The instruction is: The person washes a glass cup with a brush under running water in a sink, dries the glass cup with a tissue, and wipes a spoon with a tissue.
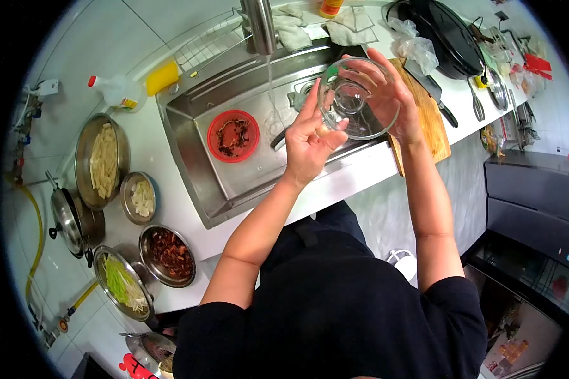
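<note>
A clear glass bowl (349,100) is held up over the right side of the sink, tilted so that I look into it. My left hand (314,136) grips its near left side, thumb at the rim. Around the far right side wraps my right hand (385,95), with its fingers behind the glass. Water runs from the faucet (259,25) into the steel sink (202,183), left of the bowl. In the sink sits a red colander or basin (251,146) with dark bits in it. A dark-handled utensil (280,139) lies partly hidden by my left hand.
At left stand a bowl of pale strips (125,151), a small bowl of pale pieces (128,211), a bowl of reddish-brown pieces (186,271), a plate of green and white shreds (146,295) and a lidded pot (95,227). Rightward are a cutting board (439,142) and a knife (447,115).
</note>
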Demonstrator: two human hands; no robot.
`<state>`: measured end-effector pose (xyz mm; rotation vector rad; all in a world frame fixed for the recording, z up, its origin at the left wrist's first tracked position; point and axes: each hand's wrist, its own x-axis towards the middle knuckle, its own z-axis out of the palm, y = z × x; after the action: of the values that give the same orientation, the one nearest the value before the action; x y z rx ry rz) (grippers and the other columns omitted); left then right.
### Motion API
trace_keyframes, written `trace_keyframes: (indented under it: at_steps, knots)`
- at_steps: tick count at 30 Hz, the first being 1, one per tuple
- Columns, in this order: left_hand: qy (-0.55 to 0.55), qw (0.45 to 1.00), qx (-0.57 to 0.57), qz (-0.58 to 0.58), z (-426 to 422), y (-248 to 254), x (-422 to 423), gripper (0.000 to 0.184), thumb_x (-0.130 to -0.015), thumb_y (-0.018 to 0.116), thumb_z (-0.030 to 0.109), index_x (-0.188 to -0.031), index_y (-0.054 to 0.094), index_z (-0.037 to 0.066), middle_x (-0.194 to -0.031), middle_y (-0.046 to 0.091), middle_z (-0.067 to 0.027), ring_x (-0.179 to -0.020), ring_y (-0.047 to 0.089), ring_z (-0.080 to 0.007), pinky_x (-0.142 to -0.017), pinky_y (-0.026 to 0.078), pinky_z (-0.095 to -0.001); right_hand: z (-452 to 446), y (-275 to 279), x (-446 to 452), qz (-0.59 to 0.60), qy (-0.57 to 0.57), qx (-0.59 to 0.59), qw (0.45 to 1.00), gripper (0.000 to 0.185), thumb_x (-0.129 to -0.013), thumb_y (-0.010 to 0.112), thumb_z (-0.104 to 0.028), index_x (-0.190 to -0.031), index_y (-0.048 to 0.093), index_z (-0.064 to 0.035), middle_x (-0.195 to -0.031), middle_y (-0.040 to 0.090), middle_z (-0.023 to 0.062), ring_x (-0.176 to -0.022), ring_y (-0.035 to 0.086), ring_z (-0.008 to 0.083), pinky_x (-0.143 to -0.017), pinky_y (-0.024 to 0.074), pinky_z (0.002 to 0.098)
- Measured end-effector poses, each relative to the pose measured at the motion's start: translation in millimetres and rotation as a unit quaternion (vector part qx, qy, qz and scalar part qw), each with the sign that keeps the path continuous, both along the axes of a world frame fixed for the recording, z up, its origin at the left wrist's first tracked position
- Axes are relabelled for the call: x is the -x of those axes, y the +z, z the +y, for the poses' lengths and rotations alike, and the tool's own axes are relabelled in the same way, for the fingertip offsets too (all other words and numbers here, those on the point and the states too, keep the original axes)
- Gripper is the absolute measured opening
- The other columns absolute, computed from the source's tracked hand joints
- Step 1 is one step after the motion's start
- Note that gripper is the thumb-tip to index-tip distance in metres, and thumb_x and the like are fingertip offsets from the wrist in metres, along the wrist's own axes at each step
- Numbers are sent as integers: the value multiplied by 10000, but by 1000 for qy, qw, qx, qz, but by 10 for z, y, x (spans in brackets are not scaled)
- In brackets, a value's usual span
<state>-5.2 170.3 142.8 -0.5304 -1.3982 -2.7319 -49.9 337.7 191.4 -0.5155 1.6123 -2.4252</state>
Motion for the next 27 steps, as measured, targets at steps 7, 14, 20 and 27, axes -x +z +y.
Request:
trace_keyframes:
  at_steps: [7, 14, 20, 27]
  knots:
    - [-91, 830, -201, -512, 210, -738, 132, 449, -878, 561, 358, -1138, 472, 3, -1207, 458, -177, -1050, 515, -315, -852, 502, -500, 74, -971, 391, -417, -66, -220, 880, 398, -862, 458, -430, -1086, 509, -104, -983, 554, 60, -867, 530, 213, -720, 461, 400]
    - [-138, 876, -230, -402, 136, -687, 189, 405, -891, 533, 379, -1177, 436, 109, -1171, 454, -159, -1118, 462, -348, -921, 422, -570, -162, -363, 226, -172, -181, -152, 956, 318, -854, 489, -416, -913, 522, -106, -894, 522, 42, -792, 513, 197, -700, 452, 345]
    - [-111, 801, -164, -565, 203, -880, 240, 575, -855, 568, 457, -1228, 410, 50, -1238, 390, -149, -1118, 440, -395, -953, 358, -592, 17, -1079, 227, -441, -155, -137, 873, 389, -863, 460, -411, -1094, 517, -103, -1229, 388, 74, -1006, 515, 332, -779, 448, 471]
    - [-121, 795, -101, -585, 119, -857, 221, 453, -876, 541, 414, -1162, 461, 72, -1138, 502, -134, -1072, 493, -375, -922, 395, -596, -113, -1301, 48, -451, -273, -83, 846, 425, -870, 469, -390, -1060, 566, -22, -1091, 549, 96, -960, 519, 238, -693, 468, 413]
